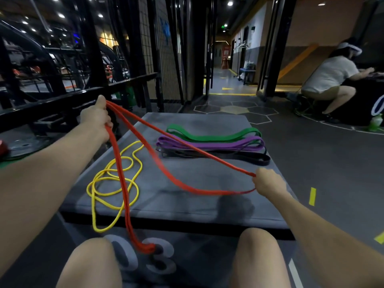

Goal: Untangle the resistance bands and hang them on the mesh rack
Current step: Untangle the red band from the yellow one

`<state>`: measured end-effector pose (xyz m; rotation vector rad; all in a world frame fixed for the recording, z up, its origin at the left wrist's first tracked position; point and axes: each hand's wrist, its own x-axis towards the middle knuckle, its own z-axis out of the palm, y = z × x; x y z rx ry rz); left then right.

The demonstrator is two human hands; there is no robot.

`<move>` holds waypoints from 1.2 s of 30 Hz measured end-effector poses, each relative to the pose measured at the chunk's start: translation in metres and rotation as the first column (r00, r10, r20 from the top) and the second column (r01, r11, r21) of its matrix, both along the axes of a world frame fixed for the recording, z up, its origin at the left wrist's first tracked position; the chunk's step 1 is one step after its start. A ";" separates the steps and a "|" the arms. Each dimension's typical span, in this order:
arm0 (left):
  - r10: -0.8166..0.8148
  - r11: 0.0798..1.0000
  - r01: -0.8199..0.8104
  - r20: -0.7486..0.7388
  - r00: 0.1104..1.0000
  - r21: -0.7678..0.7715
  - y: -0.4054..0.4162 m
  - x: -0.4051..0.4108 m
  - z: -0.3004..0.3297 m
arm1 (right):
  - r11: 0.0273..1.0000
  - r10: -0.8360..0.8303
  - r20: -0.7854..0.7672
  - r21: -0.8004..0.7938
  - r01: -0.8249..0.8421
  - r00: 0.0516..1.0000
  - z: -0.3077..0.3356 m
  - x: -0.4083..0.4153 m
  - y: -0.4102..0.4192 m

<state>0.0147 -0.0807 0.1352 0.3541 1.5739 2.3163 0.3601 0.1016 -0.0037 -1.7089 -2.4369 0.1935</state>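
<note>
From the head view, your left hand (97, 116) is raised at the far left, fingers curled round a bunch of strands of the red band (176, 179), while your right hand (268, 183) grips the same band at the near right, fist closed on it. Between your hands the red band runs in two lines, one pulled fairly straight and one sagging in a curve just above the worktop (207, 200). From your left hand more red strands drop toward you and end in a knotted clump hanging over the near edge, in front of the large pale numerals on the box's front face. The worktop is a grey padded box top with a soft, matte, slightly scuffed surface and a dark seam round its rim. On its near left lies the yellow band (108, 183), thin and cord-like, in loose overlapping loops, one loop spilling over the near edge. At the far side, flat wide bands lie side by side in long ovals: the green band (214, 136) farthest, the purple band (209, 144) next, the black band (249, 159) nearest. The mesh rack (149, 48), a black wire grid, stands upright at the far left.
</note>
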 end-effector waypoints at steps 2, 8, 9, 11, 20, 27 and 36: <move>0.050 0.997 -0.050 -0.001 0.999 -0.051 -0.004 0.000 0.003 | 0.992 -0.047 0.072 0.118 0.039 0.996 0.004 -0.002 -0.007; -0.074 0.992 0.056 -0.156 0.985 -0.116 -0.009 0.010 0.014 | 0.999 0.005 0.103 0.047 -0.010 0.995 0.015 -0.007 -0.016; -0.132 0.985 0.104 -0.207 0.970 -0.140 -0.010 0.015 0.019 | 0.998 0.056 0.116 -0.045 -0.051 0.992 0.020 -0.009 -0.017; -0.273 0.952 0.212 -0.301 0.914 -0.219 -0.013 0.027 0.031 | 0.959 0.181 0.197 -0.252 -0.129 0.963 0.035 -0.015 -0.021; -0.573 0.814 0.370 -0.510 0.641 -0.448 -0.026 0.068 0.096 | 0.783 0.622 -0.313 0.255 -0.568 0.717 0.185 -0.098 -0.078; -0.592 0.806 0.412 -0.565 0.574 -0.426 -0.042 0.094 0.146 | 0.641 0.748 -0.518 0.401 -0.655 0.415 0.272 -0.125 -0.130; -0.586 0.810 0.448 -0.532 0.611 -0.377 -0.069 0.099 0.173 | 0.665 0.742 -0.549 0.526 -0.531 0.386 0.306 -0.128 -0.147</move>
